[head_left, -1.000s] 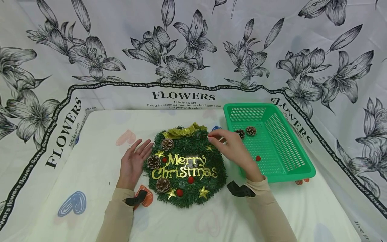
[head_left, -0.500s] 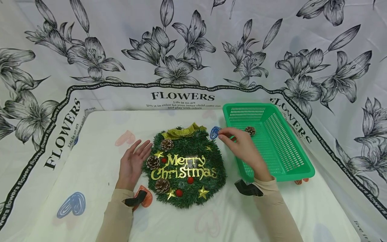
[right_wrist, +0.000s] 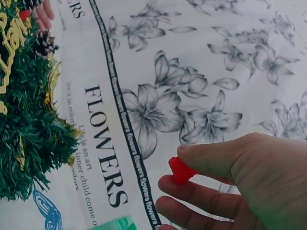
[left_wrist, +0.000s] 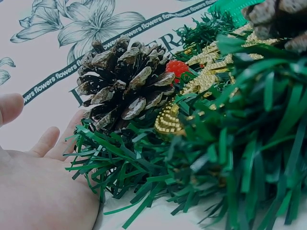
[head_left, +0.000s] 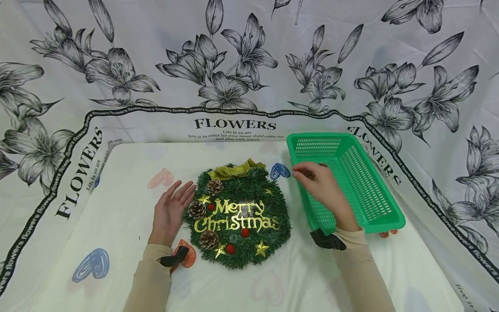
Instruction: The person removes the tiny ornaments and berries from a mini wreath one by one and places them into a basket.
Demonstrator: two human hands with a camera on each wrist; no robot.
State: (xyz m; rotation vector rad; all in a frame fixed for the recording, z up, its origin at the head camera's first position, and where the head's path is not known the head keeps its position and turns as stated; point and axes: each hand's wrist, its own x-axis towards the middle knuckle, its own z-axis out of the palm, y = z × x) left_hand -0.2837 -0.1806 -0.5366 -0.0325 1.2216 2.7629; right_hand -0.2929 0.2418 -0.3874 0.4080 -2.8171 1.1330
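Right hand [head_left: 325, 188] pinches red berry [right_wrist: 181, 170] near green basket [head_left: 386, 226], frame right; left hand [head_left: 170, 213], fingers extended, empty, beside Christmas wreath [head_left: 243, 192], frame centre.

Head view: bare right hand [head_left: 323, 187] mostly hides brown pine cone [head_left: 323, 164]; bumpy red berry [right_wrist: 181, 169] it pinches can't be made out. Right wrist: left edge cuts round green tinsel wreath [right_wrist: 24, 158]. Left wrist: left edge crops bare left hand [left_wrist: 45, 187].
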